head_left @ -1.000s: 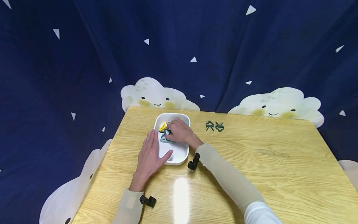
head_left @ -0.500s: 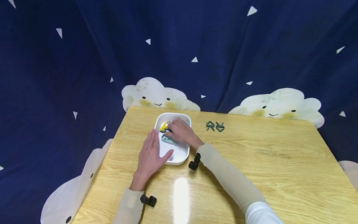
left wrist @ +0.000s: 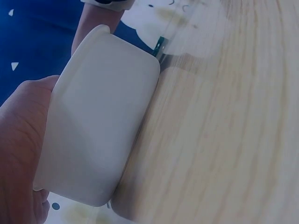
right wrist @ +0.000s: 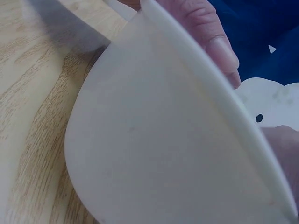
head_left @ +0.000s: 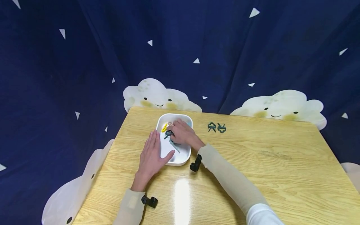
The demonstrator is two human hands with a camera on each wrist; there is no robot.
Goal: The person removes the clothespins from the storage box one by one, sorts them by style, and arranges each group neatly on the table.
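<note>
A white plastic bin (head_left: 175,160) stands on the table in the head view. My left hand (head_left: 150,153) lies against its left side, fingers straight along the rim and thumb over the near edge. My right hand (head_left: 182,132) reaches into the bin among several clips; what its fingertips do is hidden. Left of those fingertips lie a dark green cloud-shaped clip (head_left: 168,134) and a yellow clip (head_left: 164,128). A pale teal clip (head_left: 175,146) slants below the hand. Both wrist views show mostly the bin's outer wall (left wrist: 98,116), which hides its contents.
Two dark green cloud-shaped clips (head_left: 216,127) lie side by side on the wooden table (head_left: 267,162), right of the bin. Behind the table hangs a dark blue curtain (head_left: 168,62) with white clouds and triangles.
Inside the bin, the pale teal clip has turned from lying nearly level to a steep slant and slid toward me. The dark green clip has shifted slightly. My left hand stays at the rim.
</note>
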